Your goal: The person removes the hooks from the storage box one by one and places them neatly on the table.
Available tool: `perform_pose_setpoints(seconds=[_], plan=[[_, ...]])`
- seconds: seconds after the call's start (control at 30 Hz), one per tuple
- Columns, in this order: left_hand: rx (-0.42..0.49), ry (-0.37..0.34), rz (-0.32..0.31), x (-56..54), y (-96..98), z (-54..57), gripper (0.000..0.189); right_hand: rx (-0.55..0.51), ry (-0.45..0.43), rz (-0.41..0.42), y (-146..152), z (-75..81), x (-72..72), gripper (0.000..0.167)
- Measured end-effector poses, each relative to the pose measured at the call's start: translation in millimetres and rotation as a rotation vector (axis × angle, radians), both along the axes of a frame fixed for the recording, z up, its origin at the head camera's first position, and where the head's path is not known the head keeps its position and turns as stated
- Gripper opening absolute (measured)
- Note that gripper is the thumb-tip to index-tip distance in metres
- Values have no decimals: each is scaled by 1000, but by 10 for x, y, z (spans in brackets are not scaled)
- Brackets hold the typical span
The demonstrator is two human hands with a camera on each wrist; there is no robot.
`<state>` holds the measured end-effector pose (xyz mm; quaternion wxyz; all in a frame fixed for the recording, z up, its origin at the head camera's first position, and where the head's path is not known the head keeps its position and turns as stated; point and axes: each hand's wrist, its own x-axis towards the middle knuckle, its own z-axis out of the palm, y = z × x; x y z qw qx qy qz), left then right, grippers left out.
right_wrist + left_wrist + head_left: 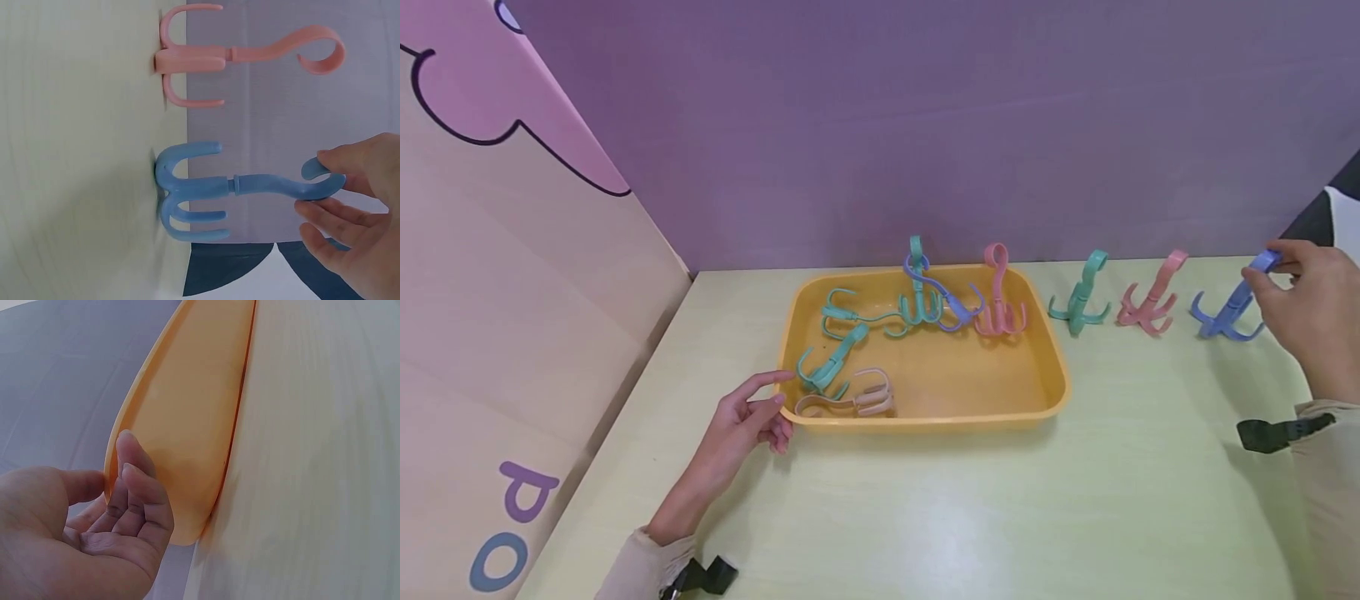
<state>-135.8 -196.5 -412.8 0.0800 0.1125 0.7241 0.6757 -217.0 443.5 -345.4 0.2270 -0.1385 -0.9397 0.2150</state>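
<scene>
My right hand [1315, 308] pinches the curled top of a blue four-prong hanging hook [262, 185], which stands upright on its prongs on the table. Left of it, a pink hook [1150, 296] and a green hook [1082, 296] stand in a row. My left hand [741, 429] holds the left rim of a yellow tray [970, 383] between thumb and fingers. Inside the tray lie several hooks: a purple hook [951, 304], a pink hook [997, 292], a pale pink hook [868, 398] and some green ones, including a green hook [835, 362] at the left.
A purple panel [970, 142] rises behind the pale table [940, 508]. At the left stands a light wall [512, 317] with printed shapes and letters. Each wrist wears a black strap [1285, 432].
</scene>
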Motion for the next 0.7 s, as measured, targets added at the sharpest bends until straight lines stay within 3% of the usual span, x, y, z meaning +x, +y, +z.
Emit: perform_pose_setpoints(seconds=[0.7], plan=[[-11, 8, 1, 3, 9, 15, 42, 23, 63, -8, -185, 204, 79, 47]])
